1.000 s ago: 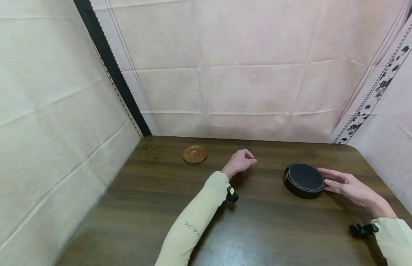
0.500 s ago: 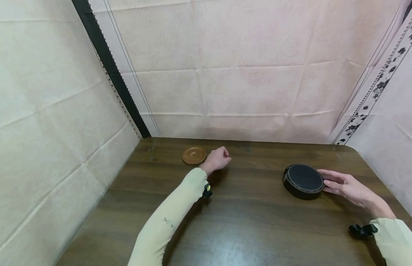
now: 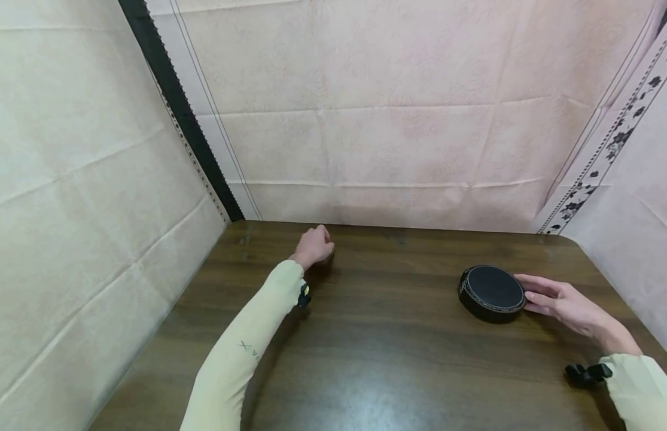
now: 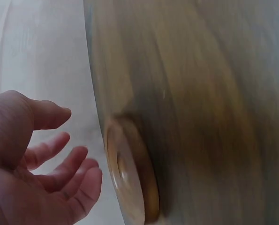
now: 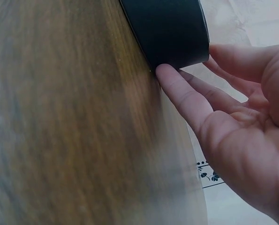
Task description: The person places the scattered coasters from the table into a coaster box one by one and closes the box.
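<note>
At the far left of the table, my left hand (image 3: 313, 245) is over a round brown wooden disc, which it hides in the head view. The left wrist view shows the disc (image 4: 147, 180) with concentric rings on its face, lying on the table. Loosely bent and holding nothing, the left fingers (image 4: 85, 190) are apart from the disc there. A round black case (image 3: 493, 288) with light stitching round its top rests on the right. My right hand (image 3: 572, 305) touches that case's right side; its extended fingertips (image 5: 167, 72) lie against the side wall.
A dark wooden table (image 3: 376, 347) spans the view. Pale cloth hangs behind it as a wall (image 3: 392, 149), with more cloth at the left (image 3: 96, 197) and right (image 3: 640, 197). Each wrist bears a small black camera.
My left hand has moved left along the back of the table, from right of the wooden disc to over it. The right hand and the black case have stayed in place.
</note>
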`<state>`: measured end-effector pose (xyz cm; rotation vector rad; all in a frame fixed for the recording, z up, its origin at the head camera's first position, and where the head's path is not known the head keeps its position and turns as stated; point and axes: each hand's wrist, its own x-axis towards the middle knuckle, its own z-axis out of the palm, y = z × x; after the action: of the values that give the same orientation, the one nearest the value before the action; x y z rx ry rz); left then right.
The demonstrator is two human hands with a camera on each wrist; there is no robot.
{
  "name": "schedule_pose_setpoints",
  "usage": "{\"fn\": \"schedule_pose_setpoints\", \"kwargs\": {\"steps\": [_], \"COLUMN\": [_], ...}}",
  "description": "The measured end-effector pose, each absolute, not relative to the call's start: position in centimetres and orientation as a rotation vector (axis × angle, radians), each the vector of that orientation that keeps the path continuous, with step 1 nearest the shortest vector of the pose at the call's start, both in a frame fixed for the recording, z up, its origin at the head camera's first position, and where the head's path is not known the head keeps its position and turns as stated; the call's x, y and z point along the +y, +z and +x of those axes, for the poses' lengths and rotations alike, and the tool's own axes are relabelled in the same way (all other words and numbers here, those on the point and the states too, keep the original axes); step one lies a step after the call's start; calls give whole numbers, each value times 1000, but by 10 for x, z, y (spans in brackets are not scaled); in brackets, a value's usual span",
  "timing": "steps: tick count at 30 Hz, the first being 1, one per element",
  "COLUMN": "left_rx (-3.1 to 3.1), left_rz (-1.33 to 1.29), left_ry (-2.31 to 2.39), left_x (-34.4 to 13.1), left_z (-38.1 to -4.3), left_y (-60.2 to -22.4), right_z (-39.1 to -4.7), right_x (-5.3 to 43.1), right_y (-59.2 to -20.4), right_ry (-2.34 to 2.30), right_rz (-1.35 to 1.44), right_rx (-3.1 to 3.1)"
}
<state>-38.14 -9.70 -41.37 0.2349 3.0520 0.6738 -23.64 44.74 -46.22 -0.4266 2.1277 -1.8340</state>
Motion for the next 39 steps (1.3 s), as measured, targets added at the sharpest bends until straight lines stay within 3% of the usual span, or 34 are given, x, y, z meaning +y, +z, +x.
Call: {"fn": "schedule_pose_setpoints", "kwargs": {"steps": [13,39], "left_rx": [3051,2993], "left_rz": [-81,-367], "left_ry": [725,724], "left_x": [-135,-141], "left_z": [-393,-405], "left_y": [-425,-445], "right_z": [-236,-235], "right_x": [445,444], "right_y": [-460,-459], "right_ry": [-1810,-1762], "right_rz": [-420,-362], "right_rx": [2166,2218]}}
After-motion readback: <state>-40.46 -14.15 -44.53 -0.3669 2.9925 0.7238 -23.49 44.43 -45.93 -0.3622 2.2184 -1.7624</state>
